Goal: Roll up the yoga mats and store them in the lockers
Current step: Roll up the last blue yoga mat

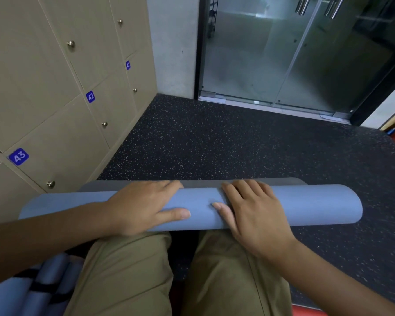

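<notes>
Nearly cylindrical, matte blue foam mat (306,208)

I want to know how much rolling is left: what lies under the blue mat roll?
A short dark grey strip of unrolled mat shows beyond the blue mat roll, flat on the speckled floor. Both hands press on top. Directly beneath is hidden.

Khaki trousers (128,277); bare forearms, no sleeves visible.

Rolled yoga mat (306,206) lay crosswise on the floor (214,144), just ahead of the knees (146,247). Left hand (141,206) and right hand (251,208) rested on the mat, side by side. Lockers (55,87) stood left of the mat; glass door (283,53) beyond it. Strapped mats (32,288) lay behind its left end.
</notes>
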A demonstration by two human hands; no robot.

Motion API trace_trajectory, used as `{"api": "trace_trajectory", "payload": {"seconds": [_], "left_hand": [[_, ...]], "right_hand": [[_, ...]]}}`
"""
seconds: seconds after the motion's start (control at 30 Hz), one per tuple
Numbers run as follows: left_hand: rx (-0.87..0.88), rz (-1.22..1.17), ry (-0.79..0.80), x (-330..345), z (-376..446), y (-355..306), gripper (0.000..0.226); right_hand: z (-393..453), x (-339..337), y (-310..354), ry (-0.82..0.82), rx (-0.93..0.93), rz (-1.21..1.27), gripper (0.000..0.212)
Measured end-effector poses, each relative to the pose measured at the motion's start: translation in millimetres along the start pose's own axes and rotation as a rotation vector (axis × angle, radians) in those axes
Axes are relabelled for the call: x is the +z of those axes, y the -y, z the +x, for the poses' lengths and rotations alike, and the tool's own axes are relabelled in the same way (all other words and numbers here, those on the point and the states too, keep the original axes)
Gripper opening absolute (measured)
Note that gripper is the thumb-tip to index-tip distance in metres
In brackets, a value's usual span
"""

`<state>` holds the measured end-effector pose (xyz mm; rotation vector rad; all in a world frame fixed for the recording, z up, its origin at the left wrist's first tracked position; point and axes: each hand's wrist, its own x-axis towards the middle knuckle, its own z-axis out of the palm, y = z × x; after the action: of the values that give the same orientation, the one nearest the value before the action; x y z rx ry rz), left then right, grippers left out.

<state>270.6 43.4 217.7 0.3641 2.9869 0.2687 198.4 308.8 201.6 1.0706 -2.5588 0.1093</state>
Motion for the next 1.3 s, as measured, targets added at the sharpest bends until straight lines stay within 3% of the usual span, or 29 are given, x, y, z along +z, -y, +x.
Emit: {"api": "trace_trajectory", "payload": {"seconds": [0.07, 0.13, 0.23, 0.33, 0.43, 0.6, 0.7, 0.83, 1.0, 1.1, 1.2, 1.3], "left_hand": [[-0.040, -0.056, 0.064, -3.8, 4.6, 1.9, 0.080], [-0.075, -0.046, 0.030, -4.7, 5.6, 2.1, 0.078], [-0.079, 0.077, -0.214, 1.1, 3.8, 0.5, 0.077], [-0.046, 0.179, -0.410, 13.5, -0.1, -2.3, 0.068], [-0.094, 0.242, -0.426, 22.1, 1.2, -6.3, 0.077], [-0.122, 0.313, -0.351, 23.9, 19.4, 5.8, 0.087], [-0.107, 0.225, -0.324, 12.8, 30.2, 17.5, 0.086], [-0.149, 0.110, -0.173, 0.0, 46.9, 29.8, 0.088], [-0.195, -0.101, 0.008, -12.1, 66.4, 46.6, 0.095], [-0.240, -0.176, 0.078, -13.3, 73.1, 51.0, 0.084], [-0.279, -0.151, -0.005, -10.4, 71.2, 51.3, 0.087], [-0.246, -0.085, -0.223, -0.7, 62.1, 51.7, 0.073]], "right_hand": [[4.0, 4.6, -0.7, -0.018, 0.002, -0.007, 0.059], [14.3, 6.1, -4.2, -0.013, 0.014, 0.004, 0.058], [33.7, 2.3, -10.5, 0.070, 0.013, 0.045, 0.058], [55.9, -0.2, -17.0, 0.251, 0.006, 0.133, 0.058], [79.3, -0.4, -24.4, 0.470, 0.042, 0.213, 0.062], [104.8, 8.2, -32.0, 0.633, 0.077, 0.270, 0.069], [107.2, 13.8, -33.7, 0.479, 0.044, 0.293, 0.067], [87.0, 21.8, -24.2, 0.200, -0.018, 0.041, 0.074], [69.1, 42.5, -15.9, 0.045, 0.027, -0.027, 0.072], [73.6, 52.1, -16.4, -0.079, 0.025, -0.040, 0.060], [87.2, 54.0, -19.2, -0.046, 0.019, -0.008, 0.058], [104.0, 50.6, -24.2, 0.081, 0.016, 0.022, 0.066]]}}
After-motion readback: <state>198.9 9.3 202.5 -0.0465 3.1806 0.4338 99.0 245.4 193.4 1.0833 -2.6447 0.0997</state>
